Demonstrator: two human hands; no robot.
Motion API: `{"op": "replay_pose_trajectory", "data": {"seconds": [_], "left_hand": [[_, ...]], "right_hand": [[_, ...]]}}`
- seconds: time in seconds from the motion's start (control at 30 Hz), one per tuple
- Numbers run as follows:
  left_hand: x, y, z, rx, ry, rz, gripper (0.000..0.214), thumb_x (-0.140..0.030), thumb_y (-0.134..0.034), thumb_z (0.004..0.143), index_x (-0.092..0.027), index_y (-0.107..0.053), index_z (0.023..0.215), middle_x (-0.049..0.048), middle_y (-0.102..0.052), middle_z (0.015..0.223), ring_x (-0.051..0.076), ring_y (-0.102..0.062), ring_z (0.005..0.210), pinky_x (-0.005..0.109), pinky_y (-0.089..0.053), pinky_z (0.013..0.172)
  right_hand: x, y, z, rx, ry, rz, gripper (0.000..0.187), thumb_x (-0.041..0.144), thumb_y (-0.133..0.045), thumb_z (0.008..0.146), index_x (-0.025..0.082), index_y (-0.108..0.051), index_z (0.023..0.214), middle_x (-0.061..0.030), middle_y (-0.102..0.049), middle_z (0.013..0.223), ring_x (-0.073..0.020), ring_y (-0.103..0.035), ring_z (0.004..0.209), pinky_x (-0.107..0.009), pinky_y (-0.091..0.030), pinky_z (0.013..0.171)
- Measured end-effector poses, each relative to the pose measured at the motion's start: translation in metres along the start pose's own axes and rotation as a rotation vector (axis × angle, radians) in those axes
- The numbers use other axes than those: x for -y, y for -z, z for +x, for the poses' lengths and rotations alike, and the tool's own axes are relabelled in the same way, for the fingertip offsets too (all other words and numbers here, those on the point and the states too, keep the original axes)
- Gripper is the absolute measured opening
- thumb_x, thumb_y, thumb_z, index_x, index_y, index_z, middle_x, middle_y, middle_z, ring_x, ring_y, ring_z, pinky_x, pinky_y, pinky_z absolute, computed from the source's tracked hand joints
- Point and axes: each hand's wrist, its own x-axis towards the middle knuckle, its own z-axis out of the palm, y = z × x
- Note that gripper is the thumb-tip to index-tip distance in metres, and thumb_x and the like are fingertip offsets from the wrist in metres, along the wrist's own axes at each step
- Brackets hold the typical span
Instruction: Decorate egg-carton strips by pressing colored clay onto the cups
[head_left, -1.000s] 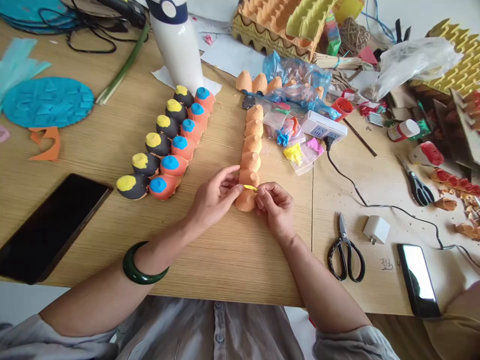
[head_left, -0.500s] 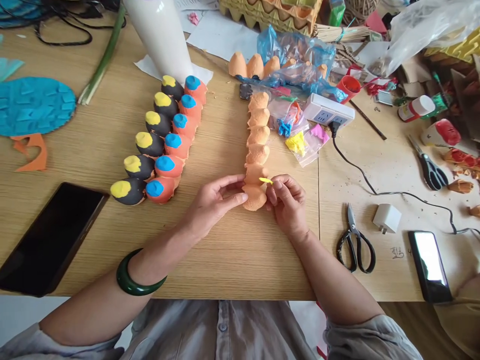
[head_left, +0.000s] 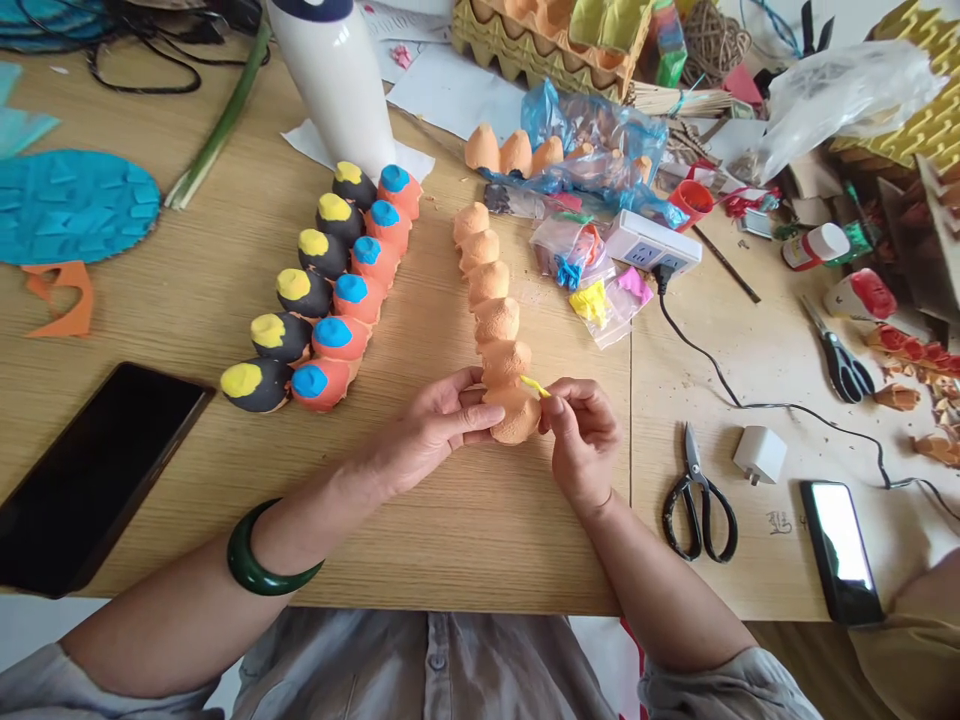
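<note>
A strip of orange egg-carton cups (head_left: pixel 496 318) runs away from me along the middle of the table. My left hand (head_left: pixel 442 425) grips its near end, thumb on the nearest cup and fingers around the side. Between the thumb and fingers of my right hand (head_left: pixel 585 435) is a thin piece of yellow clay (head_left: pixel 534 386), its tip close to the second cup. On the left stand two rows of painted cups: black ones (head_left: pixel 283 338) topped with yellow, and orange-red ones (head_left: pixel 341 338) topped with blue.
Bags of coloured clay (head_left: pixel 589 300) lie beside a power strip (head_left: pixel 654 240), whose cord crosses the right side. Black-handled scissors (head_left: pixel 697 500), a white charger (head_left: pixel 760 455) and a phone (head_left: pixel 840 550) are at right. A large phone (head_left: pixel 97 475) lies left; a white bottle (head_left: pixel 337 90) stands behind.
The orange strip has tilted, its far end swinging left and its near end coming slightly closer to me. Both hands moved with it, still holding the strip and the yellow clay.
</note>
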Motion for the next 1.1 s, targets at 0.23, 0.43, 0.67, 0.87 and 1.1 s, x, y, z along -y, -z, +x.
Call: {"op": "replay_pose_trajectory", "data": {"seconds": [0.23,0.43,0.67,0.87,1.1], "left_hand": [[-0.007,0.009,0.004,-0.009,-0.093,0.003,0.051,-0.037,-0.079,0.089,-0.025,-0.068,0.137,0.0064,-0.077,0.123,0.022,-0.072,0.115,0.027,-0.060,0.090],[-0.012,0.011,0.007,0.003,-0.026,-0.087,0.056,-0.033,-0.079,0.089,-0.025,-0.062,0.142,0.0085,-0.077,0.121,0.021,-0.077,0.096,0.032,-0.067,0.077],[-0.008,0.009,0.004,0.019,-0.069,-0.122,0.045,-0.034,-0.080,0.088,-0.021,-0.068,0.130,0.0098,-0.076,0.122,0.023,-0.077,0.098,0.033,-0.069,0.079],[-0.008,0.011,0.008,0.000,-0.085,-0.141,0.037,-0.030,-0.079,0.089,-0.020,-0.069,0.123,0.0073,-0.077,0.113,0.020,-0.076,0.095,0.031,-0.068,0.080],[-0.009,0.008,0.007,-0.026,-0.071,-0.101,0.041,-0.032,-0.075,0.086,-0.022,-0.067,0.125,0.0068,-0.076,0.114,0.023,-0.075,0.099,0.039,-0.067,0.088]], "right_hand": [[0.008,-0.004,-0.003,0.073,0.148,-0.124,0.015,0.036,-0.070,0.099,0.024,-0.068,0.089,0.0007,-0.063,0.070,-0.0134,-0.051,0.058,-0.030,-0.044,0.058],[0.006,-0.004,-0.001,0.113,0.205,-0.147,0.007,0.026,-0.068,0.099,0.024,-0.068,0.092,0.0000,-0.065,0.076,-0.0134,-0.053,0.062,-0.029,-0.043,0.058],[0.003,-0.002,-0.002,0.136,0.281,-0.177,0.004,0.025,-0.066,0.099,0.025,-0.067,0.096,-0.0008,-0.064,0.075,-0.0153,-0.052,0.062,-0.032,-0.044,0.057],[0.002,-0.002,0.000,0.186,0.334,-0.193,0.010,0.016,-0.066,0.097,0.026,-0.068,0.100,-0.0004,-0.064,0.076,-0.0154,-0.051,0.064,-0.032,-0.043,0.059],[0.002,-0.003,0.002,0.218,0.385,-0.286,0.014,0.014,-0.068,0.094,0.026,-0.067,0.101,0.0008,-0.063,0.072,-0.0158,-0.052,0.062,-0.032,-0.043,0.055]]}}
